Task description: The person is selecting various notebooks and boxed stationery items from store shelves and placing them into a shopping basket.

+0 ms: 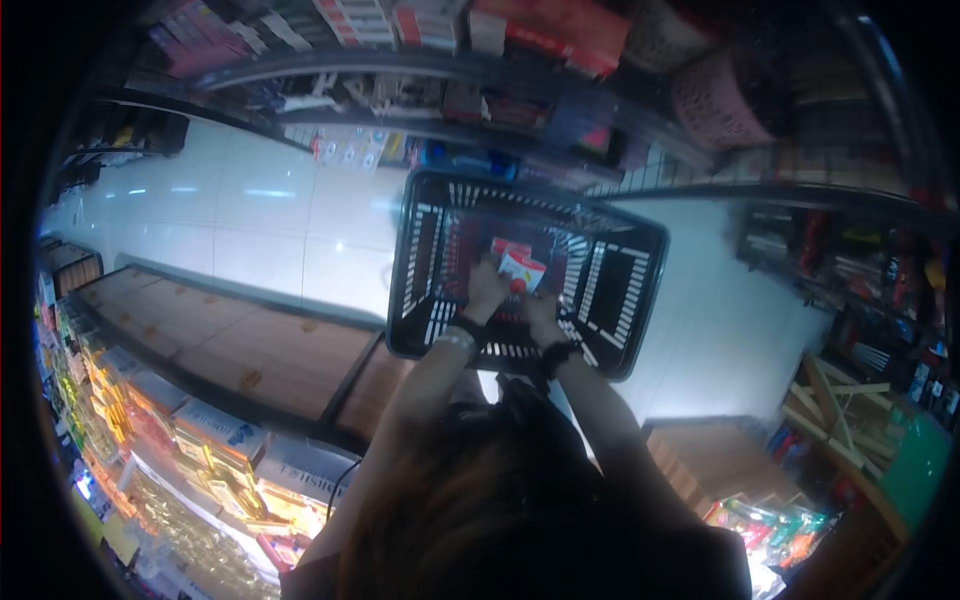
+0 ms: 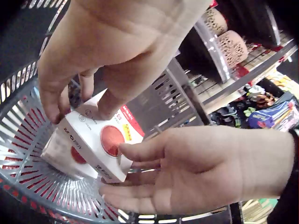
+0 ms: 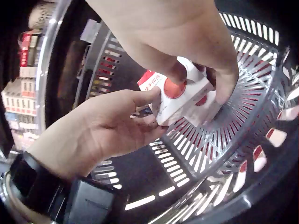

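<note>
Both hands are over a black slatted shopping basket (image 1: pixel 655 290). Between them is a small white box (image 2: pixel 96 133) with a red end and a round red picture on its face. My left hand (image 2: pixel 121 42) pinches one end of it, thumb on the printed face. At the other end my right hand (image 2: pixel 201 170) grips the box, its thumb by the red circle and its fingers underneath. A similar white box (image 2: pixel 63 154) lies below in the basket, partly hidden by the held one. In the head view the left hand (image 1: pixel 487 290) stands left of the right hand (image 1: pixel 541 318).
Stocked shelves (image 1: pixel 440 65) run along the far side, with pink perforated baskets (image 1: pixel 715 105) on them. A low wooden display shelf (image 1: pixel 230 335) is at the left, beside brightly lit packaged goods (image 1: pixel 210 450). Pale tiled floor (image 1: pixel 300 215) shows around the basket.
</note>
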A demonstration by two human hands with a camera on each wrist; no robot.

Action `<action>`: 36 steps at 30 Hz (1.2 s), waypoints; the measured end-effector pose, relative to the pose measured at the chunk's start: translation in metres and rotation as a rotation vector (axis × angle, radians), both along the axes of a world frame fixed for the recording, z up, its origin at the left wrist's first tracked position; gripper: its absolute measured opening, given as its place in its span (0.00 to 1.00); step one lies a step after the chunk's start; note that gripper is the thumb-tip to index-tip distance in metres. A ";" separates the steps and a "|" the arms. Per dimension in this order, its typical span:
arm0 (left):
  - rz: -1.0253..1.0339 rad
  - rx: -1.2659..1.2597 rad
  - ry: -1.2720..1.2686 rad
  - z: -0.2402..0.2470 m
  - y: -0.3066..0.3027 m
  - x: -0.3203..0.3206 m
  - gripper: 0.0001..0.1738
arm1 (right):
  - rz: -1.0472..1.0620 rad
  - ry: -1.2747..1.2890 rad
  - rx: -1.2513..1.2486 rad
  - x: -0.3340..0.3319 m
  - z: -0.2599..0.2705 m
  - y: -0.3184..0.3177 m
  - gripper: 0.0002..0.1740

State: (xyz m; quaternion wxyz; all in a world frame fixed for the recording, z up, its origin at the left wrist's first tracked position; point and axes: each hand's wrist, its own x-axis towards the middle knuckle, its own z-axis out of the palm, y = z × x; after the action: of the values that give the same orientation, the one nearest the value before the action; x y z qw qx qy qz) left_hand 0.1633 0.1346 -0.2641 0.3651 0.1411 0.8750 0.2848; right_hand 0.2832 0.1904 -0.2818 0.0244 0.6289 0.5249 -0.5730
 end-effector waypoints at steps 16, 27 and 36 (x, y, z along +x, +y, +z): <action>-0.258 0.980 -0.265 0.352 -0.023 -0.034 0.38 | 0.330 0.872 0.295 -0.004 0.359 0.078 0.22; -0.170 0.926 -0.413 0.382 -0.070 -0.031 0.21 | 0.107 1.442 0.883 -0.037 0.690 0.154 0.23; 0.078 1.002 -0.275 0.330 -0.135 -0.018 0.17 | 0.053 1.113 1.011 -0.115 0.800 0.235 0.21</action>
State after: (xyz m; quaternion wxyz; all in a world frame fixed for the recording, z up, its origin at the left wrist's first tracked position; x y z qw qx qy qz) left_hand 0.1452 -0.0006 0.0658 0.3535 0.2270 0.5801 0.6979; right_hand 0.1684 0.4251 0.5182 -0.5225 0.1681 0.6740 -0.4945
